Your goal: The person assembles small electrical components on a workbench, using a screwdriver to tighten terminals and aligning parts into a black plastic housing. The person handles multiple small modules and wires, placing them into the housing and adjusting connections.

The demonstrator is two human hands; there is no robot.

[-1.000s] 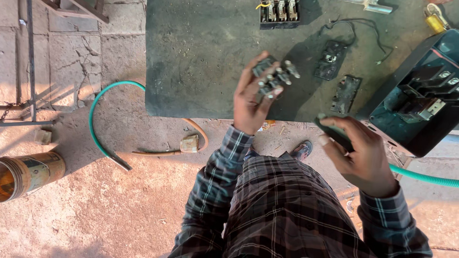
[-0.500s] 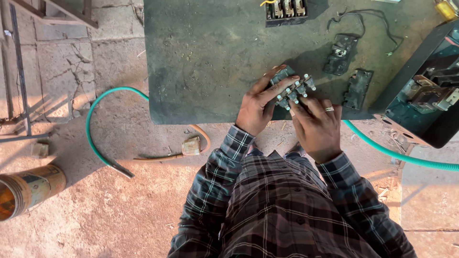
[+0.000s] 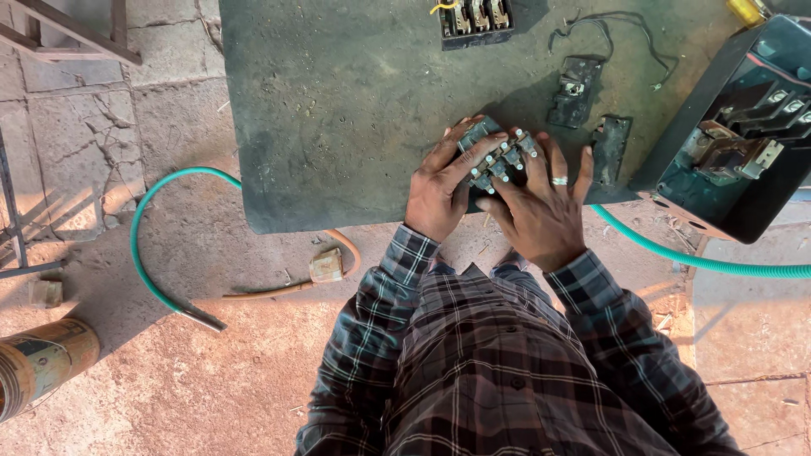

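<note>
Where the right hand (image 3: 541, 215) was apart a second ago, the grey block of screw terminals (image 3: 498, 156) is now clasped between it and the left hand (image 3: 439, 190) on the dark metal table (image 3: 338, 110).

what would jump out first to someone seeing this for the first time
Both hands meet at the near edge of the dark worktable: the left hand and the right hand, which wears a ring, clasp a grey electrical block with metal terminals. To the right, a large black switch box lies open, with smaller dark parts on the table beside it. A green hose curls over the stone floor at left.
</note>
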